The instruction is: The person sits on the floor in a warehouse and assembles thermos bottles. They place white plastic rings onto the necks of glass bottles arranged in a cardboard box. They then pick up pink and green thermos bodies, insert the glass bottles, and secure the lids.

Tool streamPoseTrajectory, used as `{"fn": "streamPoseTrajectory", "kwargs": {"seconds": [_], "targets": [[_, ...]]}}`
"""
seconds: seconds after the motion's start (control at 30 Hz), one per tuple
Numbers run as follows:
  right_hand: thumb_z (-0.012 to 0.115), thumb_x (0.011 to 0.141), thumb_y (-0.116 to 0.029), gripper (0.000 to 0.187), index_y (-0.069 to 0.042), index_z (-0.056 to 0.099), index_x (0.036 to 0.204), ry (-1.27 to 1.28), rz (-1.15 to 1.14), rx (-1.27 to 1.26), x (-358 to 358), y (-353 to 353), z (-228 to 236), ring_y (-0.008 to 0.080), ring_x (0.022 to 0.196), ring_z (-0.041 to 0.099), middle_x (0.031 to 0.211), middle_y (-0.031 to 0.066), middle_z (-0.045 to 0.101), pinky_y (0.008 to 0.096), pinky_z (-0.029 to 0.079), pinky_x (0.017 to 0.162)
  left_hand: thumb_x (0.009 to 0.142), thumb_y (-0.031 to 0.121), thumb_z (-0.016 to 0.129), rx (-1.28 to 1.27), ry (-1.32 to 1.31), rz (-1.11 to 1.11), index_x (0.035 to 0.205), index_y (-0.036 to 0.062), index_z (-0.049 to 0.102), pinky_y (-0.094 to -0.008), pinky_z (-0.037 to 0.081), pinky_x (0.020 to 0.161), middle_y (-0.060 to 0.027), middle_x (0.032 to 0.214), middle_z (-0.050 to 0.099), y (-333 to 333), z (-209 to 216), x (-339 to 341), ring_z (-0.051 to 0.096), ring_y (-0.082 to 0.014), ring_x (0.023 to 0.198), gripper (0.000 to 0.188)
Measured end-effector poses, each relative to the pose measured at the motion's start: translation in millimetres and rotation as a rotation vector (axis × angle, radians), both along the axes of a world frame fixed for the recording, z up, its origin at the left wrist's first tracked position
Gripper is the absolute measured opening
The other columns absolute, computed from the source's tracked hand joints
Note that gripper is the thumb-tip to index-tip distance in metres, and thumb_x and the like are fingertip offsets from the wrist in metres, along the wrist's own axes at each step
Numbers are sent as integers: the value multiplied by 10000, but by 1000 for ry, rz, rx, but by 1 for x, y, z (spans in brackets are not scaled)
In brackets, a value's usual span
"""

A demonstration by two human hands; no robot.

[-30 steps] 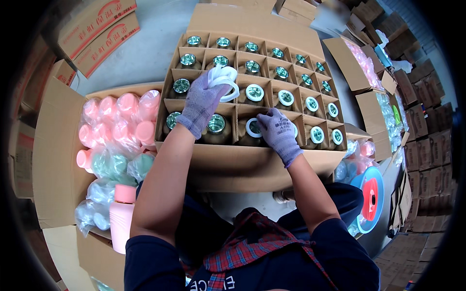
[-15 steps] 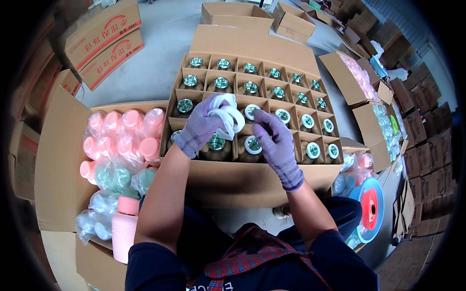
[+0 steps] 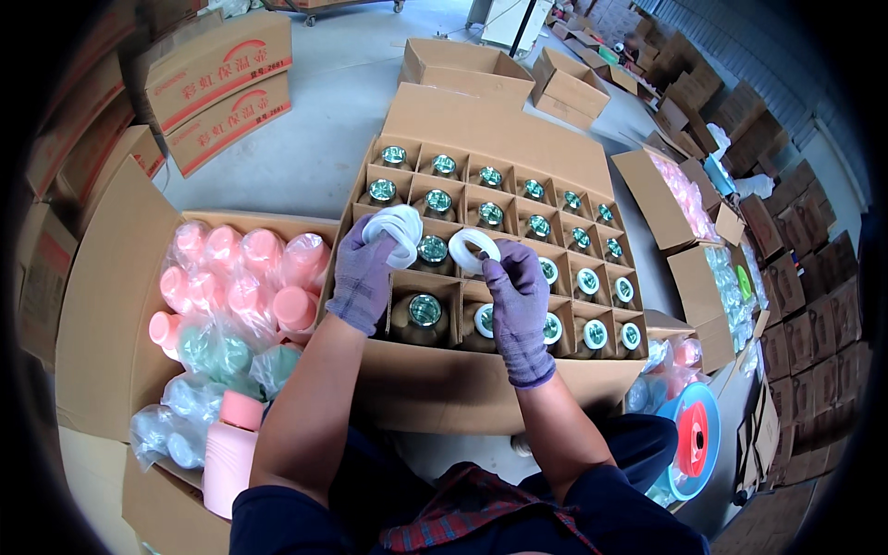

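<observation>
My left hand (image 3: 359,282), in a grey-purple knitted glove, is closed on a bunch of white rings (image 3: 398,233). A single white ring (image 3: 460,252) is pinched in my gloved right hand (image 3: 520,310). Both hands are above a cardboard carton (image 3: 462,393) with divided cells. Upright bottle-like vessels with shiny green mouths stand in the cells, such as the uncapped one (image 3: 425,313) near the front left. White rings sit around the mouths at the right and front, including a fitted ring (image 3: 595,334). My right hand partly hides the front cells.
At left stands an open carton (image 3: 111,324) of bagged pink and green cups, with a pink bottle (image 3: 228,462) at its near corner. To the right is a blue basin (image 3: 710,416) holding a red round piece (image 3: 692,439). Printed cartons (image 3: 222,69) are stacked at far left.
My right hand now has one white ring, apart from the bunch in my left hand. My left hand has shifted left and slightly down. The whole view has tilted and shifted a little.
</observation>
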State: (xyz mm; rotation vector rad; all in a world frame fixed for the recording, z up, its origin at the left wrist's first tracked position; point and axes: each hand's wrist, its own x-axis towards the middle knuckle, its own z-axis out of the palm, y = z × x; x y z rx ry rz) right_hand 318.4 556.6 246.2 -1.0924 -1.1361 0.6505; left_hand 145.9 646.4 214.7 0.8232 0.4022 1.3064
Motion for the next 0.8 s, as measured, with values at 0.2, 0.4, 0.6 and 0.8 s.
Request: {"fn": "streamPoseTrajectory", "kwargs": {"seconds": [0.2, 0.4, 0.6, 0.8], "targets": [[673, 817, 8, 210, -4, 583, 1006, -209, 15, 76, -1, 4, -11, 202, 1017, 577, 1068, 116, 600, 321, 449, 917, 840, 33, 661, 27, 232, -251, 1174, 12, 623, -291, 524, 856, -53, 1051, 666, -27, 3, 5, 638, -143, 950, 337], [693, 781, 1, 232, -26, 591, 988, -619, -69, 181, -1, -9, -5, 297, 1004, 593, 1085, 147, 614, 375, 456, 908, 773, 99, 721, 43, 259, -411, 1140, 6, 639, -265, 512, 820, -41, 1004, 663, -21, 1, -1, 623, -116, 897, 387], [718, 783, -21, 240, -19, 589, 985, -430, 178, 3, 4, -24, 4, 266, 985, 600, 1130, 138, 613, 347, 465, 879, 760, 11, 671, 108, 387, -394, 1062, 45, 652, -248, 509, 784, -13, 935, 667, -26, 10, -3, 618, -89, 853, 304], [657, 905, -85, 118, -17, 592, 977, 268, 329, -257, -5, -23, -3, 132, 962, 568, 1090, 59, 596, 267, 458, 867, 779, 65, 643, 159, 209, -367, 997, 16, 641, -259, 515, 733, -60, 931, 653, -18, -1, -8, 624, -124, 830, 223]]}}
